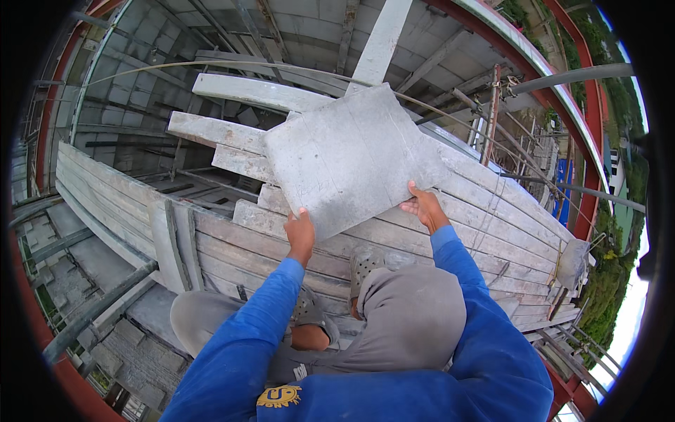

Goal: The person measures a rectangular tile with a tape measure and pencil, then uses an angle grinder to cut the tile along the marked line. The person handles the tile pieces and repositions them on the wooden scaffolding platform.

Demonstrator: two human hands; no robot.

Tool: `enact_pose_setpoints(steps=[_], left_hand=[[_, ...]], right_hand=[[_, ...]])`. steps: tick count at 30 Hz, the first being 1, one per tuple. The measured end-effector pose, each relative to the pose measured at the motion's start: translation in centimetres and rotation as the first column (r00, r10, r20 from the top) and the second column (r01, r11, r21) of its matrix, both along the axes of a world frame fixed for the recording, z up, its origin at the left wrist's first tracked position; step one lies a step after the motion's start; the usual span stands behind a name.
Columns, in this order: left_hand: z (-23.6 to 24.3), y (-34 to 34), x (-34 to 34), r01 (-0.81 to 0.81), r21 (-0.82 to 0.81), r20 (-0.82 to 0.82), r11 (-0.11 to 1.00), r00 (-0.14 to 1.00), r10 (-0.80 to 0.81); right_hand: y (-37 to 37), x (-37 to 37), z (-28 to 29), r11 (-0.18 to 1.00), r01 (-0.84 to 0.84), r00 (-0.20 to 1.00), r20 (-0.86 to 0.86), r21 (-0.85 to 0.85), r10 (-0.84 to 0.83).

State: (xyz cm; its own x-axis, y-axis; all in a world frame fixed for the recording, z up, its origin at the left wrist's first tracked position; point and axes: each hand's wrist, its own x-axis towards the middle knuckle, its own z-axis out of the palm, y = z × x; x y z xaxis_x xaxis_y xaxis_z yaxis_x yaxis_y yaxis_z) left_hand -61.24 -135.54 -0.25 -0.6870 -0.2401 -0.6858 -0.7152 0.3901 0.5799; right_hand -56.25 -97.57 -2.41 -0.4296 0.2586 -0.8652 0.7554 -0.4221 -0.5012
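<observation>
A pale grey rectangular board point(351, 151) with a roughened, marked surface is tilted in front of me over weathered planks point(503, 235). My left hand point(300, 232) grips its near left corner, thumb on the top face and fingers largely hidden. My right hand point(423, 205) holds the near right part of its edge, thumb on top and fingers curled beneath. Loose whitish planks point(207, 130) stick out beyond the board's far left side. My legs are bent on the planks, with grey perforated clogs on my feet.
Scaffold pipes point(569, 77) and a red steel beam point(594, 141) run along the right. A plank barrier point(112, 197) stands at the left, above lower slabs point(91, 267). Structural timbers and panels lie below at the top of the view. Greenery shows beyond the right side.
</observation>
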Motion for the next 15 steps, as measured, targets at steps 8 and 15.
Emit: enact_pose_setpoints(steps=[8, 15], left_hand=[[-7.9, -1.7, -8.4, -0.091, -0.039, -0.123, 0.995, 0.989, 0.085], [-10.1, -3.1, -13.1, -0.365, 0.240, 0.085, 0.900, 0.931, 0.355]], right_hand=[[-1.1, 2.1, -2.2, 0.996, 0.091, 0.990, -0.107, -0.015, -0.092], [-2.8, 2.3, -0.9, 0.995, 0.082, 0.986, -0.143, -0.056, -0.089]])
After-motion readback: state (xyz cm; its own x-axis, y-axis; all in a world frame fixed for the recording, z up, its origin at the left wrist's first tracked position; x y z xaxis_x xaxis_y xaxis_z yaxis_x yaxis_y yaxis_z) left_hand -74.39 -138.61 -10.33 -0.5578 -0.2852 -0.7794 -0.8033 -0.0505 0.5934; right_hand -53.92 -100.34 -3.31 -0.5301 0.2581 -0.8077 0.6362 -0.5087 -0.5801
